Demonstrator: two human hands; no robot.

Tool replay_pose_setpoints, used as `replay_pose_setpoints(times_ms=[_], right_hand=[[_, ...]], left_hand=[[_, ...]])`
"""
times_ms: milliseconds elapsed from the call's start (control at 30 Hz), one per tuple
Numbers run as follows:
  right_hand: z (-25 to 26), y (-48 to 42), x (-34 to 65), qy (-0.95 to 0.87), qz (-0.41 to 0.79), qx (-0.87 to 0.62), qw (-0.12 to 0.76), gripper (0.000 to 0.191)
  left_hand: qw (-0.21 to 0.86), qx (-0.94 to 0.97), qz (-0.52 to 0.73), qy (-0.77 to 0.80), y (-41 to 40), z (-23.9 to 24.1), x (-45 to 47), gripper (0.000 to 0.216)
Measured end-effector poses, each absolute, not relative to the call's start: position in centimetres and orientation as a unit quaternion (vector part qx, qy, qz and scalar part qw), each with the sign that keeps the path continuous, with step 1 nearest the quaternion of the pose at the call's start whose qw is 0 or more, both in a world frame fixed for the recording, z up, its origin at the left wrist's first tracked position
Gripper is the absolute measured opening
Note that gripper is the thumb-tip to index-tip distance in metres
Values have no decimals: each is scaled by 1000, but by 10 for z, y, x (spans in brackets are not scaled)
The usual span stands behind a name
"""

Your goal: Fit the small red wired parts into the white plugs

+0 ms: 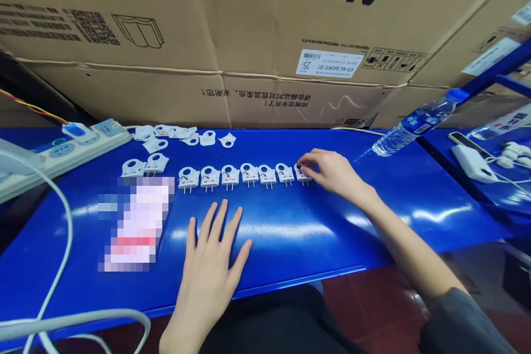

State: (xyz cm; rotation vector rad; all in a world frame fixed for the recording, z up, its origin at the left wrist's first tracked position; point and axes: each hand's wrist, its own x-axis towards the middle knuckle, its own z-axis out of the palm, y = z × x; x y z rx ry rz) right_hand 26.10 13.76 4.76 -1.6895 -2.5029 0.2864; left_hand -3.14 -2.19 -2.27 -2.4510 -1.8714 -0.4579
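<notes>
A row of several white plug housings [229,175] lies across the blue tabletop, each with a ring-shaped top and metal pins toward me. Small red and dark bits show inside them. At the row's right end, my right hand [332,170] has its fingers closed on a white plug housing [306,179], partly hidden by the fingertips. My left hand [209,265] rests flat on the table in front of the row, fingers spread, holding nothing. Two more plug housings [156,164] sit to the left. Behind them is a loose group of white ring-shaped plastic pieces [207,138].
A pixelated pink sheet [141,224] lies left of my left hand. A power strip [70,149] and white cables [68,221] occupy the left side. A tilted water bottle [421,121] and a white device [473,163] are at right. A large carton [257,27] stands behind.
</notes>
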Motion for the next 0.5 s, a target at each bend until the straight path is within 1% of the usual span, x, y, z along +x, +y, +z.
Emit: replay_pose_setpoints(times_ms=[133, 333, 500], right_hand=[[36, 139, 259, -814, 114, -567, 58, 18], [34, 140, 261, -813, 131, -563, 67, 16], [32, 141, 263, -816, 115, -560, 87, 17]], left_hand=[[6, -787, -142, -600, -22, -21, -32, 61], [2, -784, -147, -604, -22, -19, -30, 59], [-3, -782, -146, -606, -22, -20, -30, 59]])
